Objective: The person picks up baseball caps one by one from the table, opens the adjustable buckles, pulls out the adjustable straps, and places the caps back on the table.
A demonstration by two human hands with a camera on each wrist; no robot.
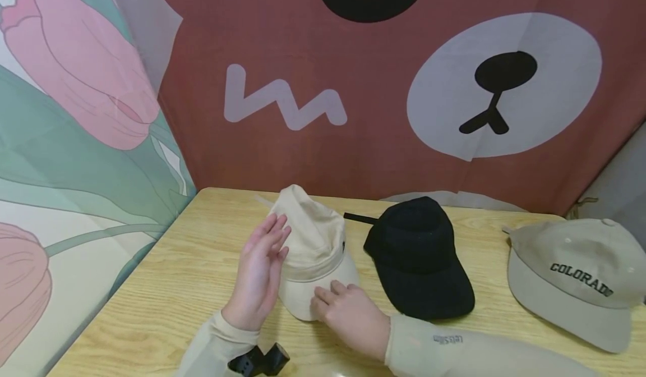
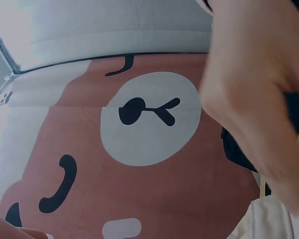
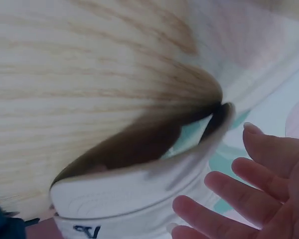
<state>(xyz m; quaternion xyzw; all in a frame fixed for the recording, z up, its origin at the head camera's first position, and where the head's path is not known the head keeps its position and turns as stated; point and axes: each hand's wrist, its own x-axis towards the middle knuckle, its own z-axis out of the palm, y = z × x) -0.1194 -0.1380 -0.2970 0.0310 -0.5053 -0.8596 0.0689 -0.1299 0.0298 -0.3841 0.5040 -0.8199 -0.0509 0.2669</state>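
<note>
A cream baseball cap (image 1: 315, 231) rests on the wooden table, its brim toward me. My left hand (image 1: 259, 276) is raised at the cap's left side, palm turned inward and fingers nearly straight, holding nothing. At the brim's front right, my right hand (image 1: 350, 318) has bent fingers over the edge and grips it; the thumb is mostly hidden. In the left wrist view the right hand (image 2: 264, 99) is blurred. In the right wrist view the cap's brim (image 3: 114, 194) appears upside down beside the spread fingers of the left hand (image 3: 249, 199).
A black cap (image 1: 419, 259) stands just right of the cream one, its strap sticking out leftward. Farther right is a beige cap (image 1: 580, 279) lettered COLORADO. A brown bear-print cloth (image 1: 282, 158) hangs behind the table (image 1: 166, 287), and a tulip-print cloth (image 1: 101, 197) hangs on the left.
</note>
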